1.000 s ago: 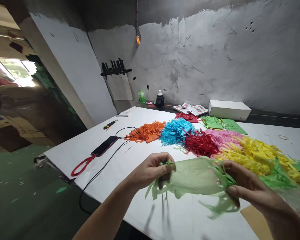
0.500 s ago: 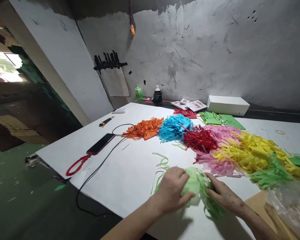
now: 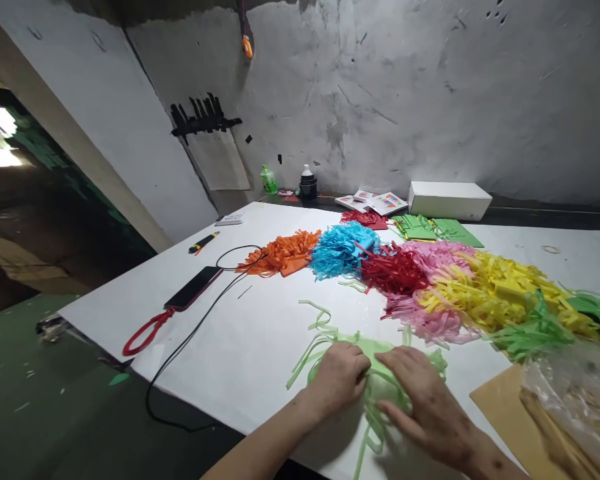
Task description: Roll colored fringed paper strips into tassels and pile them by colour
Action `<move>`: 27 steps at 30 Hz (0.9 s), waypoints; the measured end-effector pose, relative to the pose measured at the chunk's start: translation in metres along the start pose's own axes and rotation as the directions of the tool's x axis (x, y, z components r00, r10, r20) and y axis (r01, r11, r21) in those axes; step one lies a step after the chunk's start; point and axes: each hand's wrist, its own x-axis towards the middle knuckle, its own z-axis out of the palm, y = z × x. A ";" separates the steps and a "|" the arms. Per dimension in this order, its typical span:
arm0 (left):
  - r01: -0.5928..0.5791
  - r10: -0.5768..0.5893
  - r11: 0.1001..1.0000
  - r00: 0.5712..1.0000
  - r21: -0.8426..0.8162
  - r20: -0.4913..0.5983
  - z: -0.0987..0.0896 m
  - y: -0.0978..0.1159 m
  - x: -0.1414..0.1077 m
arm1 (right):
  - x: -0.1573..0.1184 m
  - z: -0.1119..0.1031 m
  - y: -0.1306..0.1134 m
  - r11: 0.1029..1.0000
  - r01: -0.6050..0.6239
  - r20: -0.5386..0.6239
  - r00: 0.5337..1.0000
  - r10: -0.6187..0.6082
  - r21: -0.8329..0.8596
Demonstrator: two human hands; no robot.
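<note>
A pale green fringed paper tassel (image 3: 376,348) lies on the white tabletop in front of me, its thin strips spreading left, right and toward me. My left hand (image 3: 336,375) is closed on its left part, fingers curled under so that the tips are hidden. Over the right part, my right hand (image 3: 425,400) rests with fingers stretched and thumb apart, touching the strips. A few loose pale green strips (image 3: 322,319) curl out beyond my left hand.
Orange (image 3: 283,255), blue (image 3: 343,248), red (image 3: 397,270), pink (image 3: 445,323) and yellow (image 3: 500,290) fringes lie in a row behind. A phone (image 3: 194,289) and black cable (image 3: 180,348) are at left. Cardboard (image 3: 503,400) and a clear plastic bag (image 3: 575,393) sit at right.
My right hand has moved left and inward over the tassel. The left fingers have closed more. The tassel's strips have shifted, some now hanging toward me, and the view has turned slightly.
</note>
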 end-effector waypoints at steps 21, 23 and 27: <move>0.006 0.045 0.958 0.984 -0.288 0.171 -0.066 -0.040 -0.005 | -0.023 -0.014 0.040 0.992 -0.126 0.226 0.966 0.123 -0.004; -0.058 0.113 0.942 0.982 -0.329 0.151 -0.062 -0.039 -0.002 | -0.028 -0.025 0.041 0.997 -0.083 0.184 0.980 0.081 0.002; -0.044 0.154 0.904 0.961 -0.424 0.229 -0.052 -0.035 0.001 | -0.018 -0.030 0.024 0.998 -0.054 0.092 0.994 0.052 0.023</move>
